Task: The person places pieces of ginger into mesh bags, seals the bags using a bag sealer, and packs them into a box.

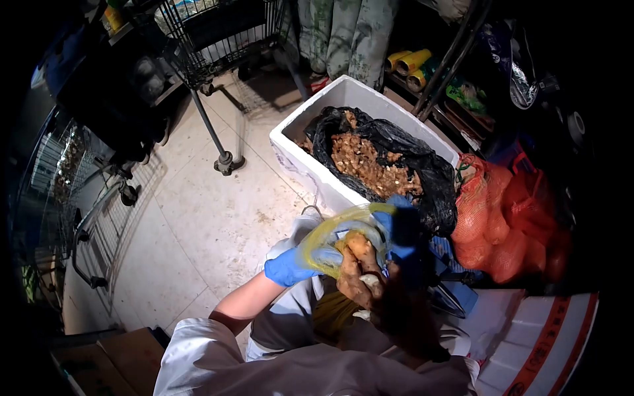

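Note:
In the head view, a yellow mesh bag [316, 236] is stretched between my two hands above my lap. My left hand [290, 266], in a blue glove, grips the bag from the left, its fingers partly behind the netting. My right hand [401, 228], also blue-gloved and mostly in dark shadow, holds the bag's rim on the right. Knobbly pieces of ginger root [356, 267] show at the bag's opening, between the hands. Below them, more yellow-brown netting [335, 315] lies between my legs, partly in shadow.
Ahead stands a white foam box [300, 125] with a black plastic bag [432, 178] holding brown, lumpy pieces [363, 162]. Red mesh sacks [485, 224] sit to its right. A shopping cart [221, 36] is behind; a printed white carton [528, 343] lies at lower right.

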Demonstrator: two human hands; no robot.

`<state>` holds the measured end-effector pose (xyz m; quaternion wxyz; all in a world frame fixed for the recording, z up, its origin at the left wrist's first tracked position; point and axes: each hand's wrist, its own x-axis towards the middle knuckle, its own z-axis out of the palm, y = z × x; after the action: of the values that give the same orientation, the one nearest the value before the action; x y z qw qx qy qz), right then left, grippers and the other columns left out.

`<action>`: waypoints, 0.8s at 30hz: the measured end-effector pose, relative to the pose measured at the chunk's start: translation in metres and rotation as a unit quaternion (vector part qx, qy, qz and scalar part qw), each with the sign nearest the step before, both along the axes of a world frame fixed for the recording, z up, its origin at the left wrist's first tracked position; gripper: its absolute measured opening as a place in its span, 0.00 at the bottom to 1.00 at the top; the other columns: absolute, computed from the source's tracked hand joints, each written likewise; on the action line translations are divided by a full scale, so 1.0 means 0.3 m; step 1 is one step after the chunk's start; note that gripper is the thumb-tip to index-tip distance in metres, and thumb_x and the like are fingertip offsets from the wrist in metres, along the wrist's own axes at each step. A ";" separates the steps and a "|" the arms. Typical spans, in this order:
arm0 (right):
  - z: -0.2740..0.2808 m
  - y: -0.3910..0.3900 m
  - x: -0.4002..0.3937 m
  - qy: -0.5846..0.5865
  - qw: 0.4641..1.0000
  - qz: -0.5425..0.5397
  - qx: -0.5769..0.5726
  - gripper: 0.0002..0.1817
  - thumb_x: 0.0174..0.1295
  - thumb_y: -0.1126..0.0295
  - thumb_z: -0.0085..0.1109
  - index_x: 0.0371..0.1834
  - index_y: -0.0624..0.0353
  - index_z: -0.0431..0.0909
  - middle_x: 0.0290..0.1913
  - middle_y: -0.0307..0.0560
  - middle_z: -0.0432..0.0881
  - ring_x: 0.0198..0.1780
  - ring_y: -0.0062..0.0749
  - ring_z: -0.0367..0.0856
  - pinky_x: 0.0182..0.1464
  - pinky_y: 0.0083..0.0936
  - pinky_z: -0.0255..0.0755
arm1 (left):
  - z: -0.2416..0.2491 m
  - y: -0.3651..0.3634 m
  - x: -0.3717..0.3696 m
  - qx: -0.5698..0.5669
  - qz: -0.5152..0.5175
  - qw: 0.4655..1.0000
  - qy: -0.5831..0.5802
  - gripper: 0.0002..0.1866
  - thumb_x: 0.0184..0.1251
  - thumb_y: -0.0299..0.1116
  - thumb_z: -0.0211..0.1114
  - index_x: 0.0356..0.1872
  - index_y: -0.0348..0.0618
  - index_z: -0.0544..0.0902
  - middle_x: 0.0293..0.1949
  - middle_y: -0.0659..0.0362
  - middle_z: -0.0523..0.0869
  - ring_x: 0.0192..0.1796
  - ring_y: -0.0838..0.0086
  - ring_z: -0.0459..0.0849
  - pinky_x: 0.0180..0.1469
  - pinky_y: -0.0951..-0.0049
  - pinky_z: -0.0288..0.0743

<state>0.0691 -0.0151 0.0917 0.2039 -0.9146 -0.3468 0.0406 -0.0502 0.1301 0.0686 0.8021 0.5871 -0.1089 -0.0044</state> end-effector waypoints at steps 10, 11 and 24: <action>0.021 -0.103 0.020 0.307 0.914 0.011 0.266 0.09 0.48 0.73 0.52 0.34 0.59 0.72 0.32 0.40 0.72 0.30 0.22 0.70 0.34 0.15 0.65 | -0.010 0.024 0.001 -0.318 -0.024 0.928 0.194 0.17 0.55 0.34 0.53 0.45 0.37 0.66 0.49 0.57 0.67 0.50 0.69 0.69 0.55 0.74 0.62; 0.004 -0.143 0.029 0.245 0.944 0.028 0.219 0.10 0.50 0.72 0.51 0.36 0.59 0.72 0.34 0.41 0.73 0.32 0.23 0.71 0.36 0.16 0.65 | -0.017 0.031 0.011 -0.337 0.002 0.923 0.186 0.19 0.56 0.32 0.53 0.47 0.38 0.64 0.48 0.57 0.67 0.52 0.70 0.68 0.55 0.74 0.64; -0.278 -0.054 -0.191 0.575 0.622 -0.011 0.531 0.20 0.55 0.72 0.46 0.52 0.67 0.59 0.50 0.47 0.65 0.51 0.29 0.65 0.55 0.24 0.58 | 0.035 0.003 0.053 -0.323 0.143 0.930 0.102 0.20 0.55 0.26 0.54 0.49 0.44 0.60 0.46 0.58 0.67 0.47 0.76 0.71 0.43 0.81 0.74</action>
<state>0.0119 -0.0311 0.0084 0.8126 -0.4409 -0.1099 0.3650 -0.0344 0.1310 0.0791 0.9474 0.3017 0.0636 0.0860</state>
